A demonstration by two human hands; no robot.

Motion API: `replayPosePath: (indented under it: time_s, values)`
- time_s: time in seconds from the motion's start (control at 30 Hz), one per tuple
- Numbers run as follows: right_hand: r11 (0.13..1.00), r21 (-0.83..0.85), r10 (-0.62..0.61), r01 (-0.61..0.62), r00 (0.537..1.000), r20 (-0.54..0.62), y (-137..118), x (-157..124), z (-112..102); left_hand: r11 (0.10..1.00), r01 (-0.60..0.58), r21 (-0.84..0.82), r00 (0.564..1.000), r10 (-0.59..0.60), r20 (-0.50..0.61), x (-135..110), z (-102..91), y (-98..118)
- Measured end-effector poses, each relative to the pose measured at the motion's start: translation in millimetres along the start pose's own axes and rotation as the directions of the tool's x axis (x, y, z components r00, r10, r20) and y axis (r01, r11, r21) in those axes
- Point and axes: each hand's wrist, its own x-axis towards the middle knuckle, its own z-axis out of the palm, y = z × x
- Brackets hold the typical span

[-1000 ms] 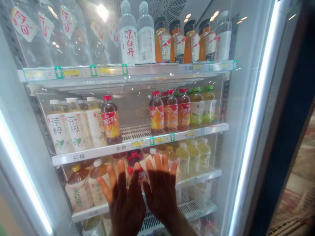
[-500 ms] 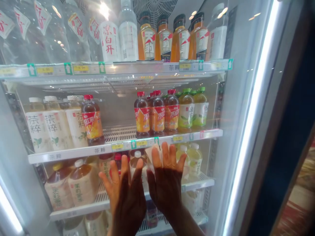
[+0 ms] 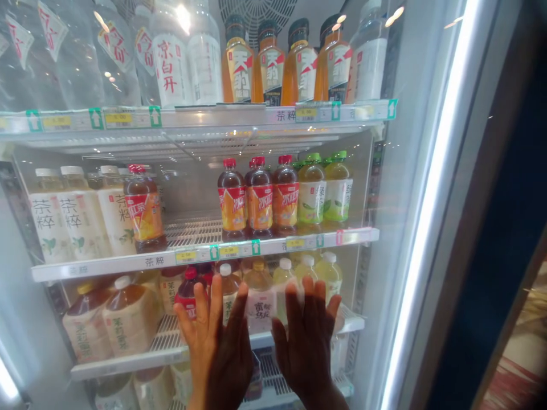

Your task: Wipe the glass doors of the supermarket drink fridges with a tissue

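My left hand is raised in front of the lower shelf with its fingers spread and nothing in its grasp. My right hand lies flat to the right of it, fingers stretched up against or just before the fridge's glass door. A pale patch at the right fingertips is too blurred to name. Behind the hands stand a red-labelled bottle, a white-capped tea bottle, a yellow-capped bottle and several pale yellow bottles.
The middle shelf edge carries price tags, with iced tea bottles, green tea bottles and white-labelled bottles above. Water bottles and amber bottles fill the top shelf. A bright light strip runs down the right side.
My right hand has moved right, away from the left hand, and slightly down. The pale sheet by its thumb no longer shows clearly. The view has shifted a little to the right.
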Motion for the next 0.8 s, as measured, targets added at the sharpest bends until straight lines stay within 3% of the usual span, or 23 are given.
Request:
replayPosePath:
  time_s: [0.27, 0.4, 0.6, 0.8]
  values:
    - [0.997, 0.007, 0.082, -0.082, 0.997, -0.011, 34.6, 7.8, -5.0, 1.000, -0.002, -0.013, 1.000, 0.002, -0.017, -0.2, 0.3, -1.9]
    - [0.996, 0.001, 0.085, -0.085, 0.996, 0.002, 39.9, -2.9, -5.5, 0.998, 0.011, -0.054, 1.000, -0.011, 0.003, 4.2, -1.8, 11.5]
    - [0.989, 0.045, 0.145, -0.143, 0.988, -0.046, 58.4, 19.9, -12.8, 0.993, -0.063, -0.103, 0.998, 0.065, 0.025, 22.7, 1.6, 36.7]
    - [0.991, 0.037, 0.132, -0.130, 0.989, -0.073, 62.8, 18.3, -10.9, 0.996, -0.069, -0.064, 0.998, 0.070, 0.004, 32.4, 3.1, 37.6]
